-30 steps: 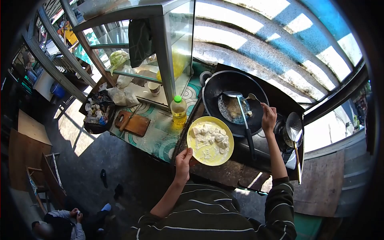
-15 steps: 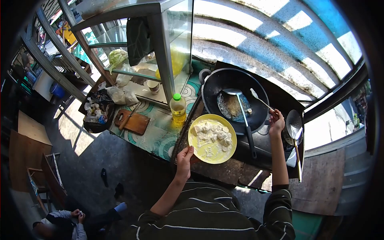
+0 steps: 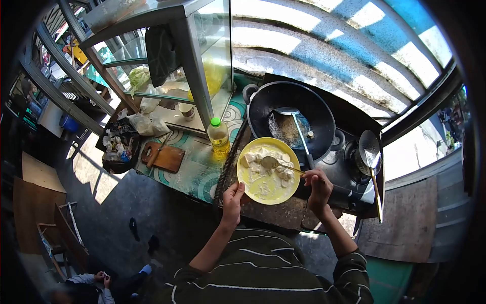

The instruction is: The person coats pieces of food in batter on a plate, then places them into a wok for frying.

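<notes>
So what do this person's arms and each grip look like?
The sleeves are dark green with thin white stripes and end around the elbows, so the forearms are bare. Each grip is just an ungloved hand: the left hand and right hand.

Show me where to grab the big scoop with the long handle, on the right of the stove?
I'd take the scoop by the lower part of its handle, coming from the near side with the right hand. The handle is long and thin and points toward the person, while the wide head lies farther off. That hand holds a spoon, so it should probably be freed first.
</notes>
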Demonstrator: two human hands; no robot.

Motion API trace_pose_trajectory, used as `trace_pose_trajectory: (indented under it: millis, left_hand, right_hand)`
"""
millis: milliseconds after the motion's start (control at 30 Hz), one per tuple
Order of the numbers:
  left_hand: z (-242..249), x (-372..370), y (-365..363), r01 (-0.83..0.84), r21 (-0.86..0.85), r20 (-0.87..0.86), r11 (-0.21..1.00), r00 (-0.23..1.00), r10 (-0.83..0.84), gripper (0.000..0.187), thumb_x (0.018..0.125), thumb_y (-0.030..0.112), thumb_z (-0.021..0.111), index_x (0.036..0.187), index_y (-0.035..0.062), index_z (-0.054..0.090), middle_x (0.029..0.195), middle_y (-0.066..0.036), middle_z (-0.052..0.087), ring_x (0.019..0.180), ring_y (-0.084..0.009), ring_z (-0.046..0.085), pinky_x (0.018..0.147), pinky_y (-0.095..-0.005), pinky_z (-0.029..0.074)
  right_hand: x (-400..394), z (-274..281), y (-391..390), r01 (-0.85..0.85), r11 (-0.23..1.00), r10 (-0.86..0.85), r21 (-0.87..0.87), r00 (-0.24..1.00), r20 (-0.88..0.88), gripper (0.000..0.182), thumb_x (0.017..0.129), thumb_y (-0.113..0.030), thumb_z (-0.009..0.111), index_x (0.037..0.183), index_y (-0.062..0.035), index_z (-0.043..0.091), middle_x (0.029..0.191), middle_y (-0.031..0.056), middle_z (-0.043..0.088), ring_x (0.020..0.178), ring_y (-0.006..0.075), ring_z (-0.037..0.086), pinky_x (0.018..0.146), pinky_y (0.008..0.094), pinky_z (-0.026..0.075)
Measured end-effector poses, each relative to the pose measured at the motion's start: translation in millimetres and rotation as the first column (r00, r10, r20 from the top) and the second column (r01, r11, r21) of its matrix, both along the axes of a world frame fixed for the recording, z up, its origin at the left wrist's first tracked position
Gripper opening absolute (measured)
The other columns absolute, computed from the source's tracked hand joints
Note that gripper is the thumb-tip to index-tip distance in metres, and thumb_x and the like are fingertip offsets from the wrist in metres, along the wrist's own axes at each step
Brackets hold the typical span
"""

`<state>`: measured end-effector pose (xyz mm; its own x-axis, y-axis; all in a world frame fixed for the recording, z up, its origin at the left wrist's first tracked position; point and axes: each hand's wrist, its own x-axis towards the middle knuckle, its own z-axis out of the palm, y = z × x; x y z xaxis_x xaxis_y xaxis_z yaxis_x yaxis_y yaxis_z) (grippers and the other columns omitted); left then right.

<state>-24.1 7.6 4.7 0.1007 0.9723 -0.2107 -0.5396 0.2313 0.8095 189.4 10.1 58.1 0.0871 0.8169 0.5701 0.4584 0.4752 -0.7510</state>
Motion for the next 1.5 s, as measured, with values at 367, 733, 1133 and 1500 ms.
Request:
trace_pose_trajectory:
  millis: [367, 733, 1133, 1500]
  left_hand:
    - [7.8, -8.5, 0.2, 0.054, 0.018, -0.101, 0.998, 0.994, -0.052, 0.028, 0.088, 0.019, 0.044, 0.102, -0.0049, 0.052, 0.089, -0.004, 0.058, 0.080, -0.0059, 0.053, 0.072, -0.0181, 0.041]
    - [1.7, -15.5, -2.6, 0.107, -0.077, -0.005, 0.991, 0.994, -0.108, 0.031, 0.088, 0.020, 0.044, 0.107, -0.0042, 0.050, 0.095, -0.006, 0.058, 0.083, -0.0076, 0.055, 0.073, -0.0204, 0.044]
    - [-3.9, -9.9, -5.8, 0.049, -0.045, -0.014, 0.998, 0.999, -0.050, 0.029, 0.088, 0.023, 0.044, 0.101, -0.0017, 0.051, 0.093, -0.007, 0.058, 0.083, -0.0122, 0.057, 0.072, -0.0244, 0.046]
    - [-2.3, -0.8, -10.5, 0.014, -0.027, -0.001, 1.000, 1.000, -0.014, 0.027, 0.088, 0.021, 0.044, 0.095, -0.0031, 0.054, 0.087, -0.005, 0.058, 0.078, -0.0072, 0.054, 0.071, -0.0211, 0.044]
  right_hand:
    - [-1.3, -20.4, -17.2, -0.092, 0.984, 0.031, -0.156, 0.934, -0.357, 0.027, 0.089, -0.016, 0.037, 0.077, 0.0023, 0.053, 0.069, 0.0092, 0.054, 0.055, 0.0124, 0.050, 0.052, 0.0236, 0.040]
    - [3.4, -11.5, -23.8, -0.350, 0.921, 0.285, 0.173, 0.905, 0.316, 0.008, 0.080, -0.005, 0.048, 0.077, 0.0013, 0.052, 0.073, 0.0135, 0.057, 0.062, 0.0262, 0.056, 0.053, 0.0315, 0.046]
    - [-28.3, 12.0, -36.0, -0.314, 0.931, 0.251, 0.185, 0.920, 0.299, 0.007, 0.075, -0.001, 0.052, 0.081, 0.0009, 0.052, 0.075, 0.0132, 0.057, 0.062, 0.0258, 0.056, 0.052, 0.0309, 0.046]
    - [-37.8, -8.7, -20.5, -0.330, 0.913, 0.202, 0.242, 0.878, 0.435, 0.017, 0.067, 0.004, 0.055, 0.084, 0.0017, 0.052, 0.081, 0.0138, 0.057, 0.065, 0.0254, 0.056, 0.054, 0.0303, 0.047]
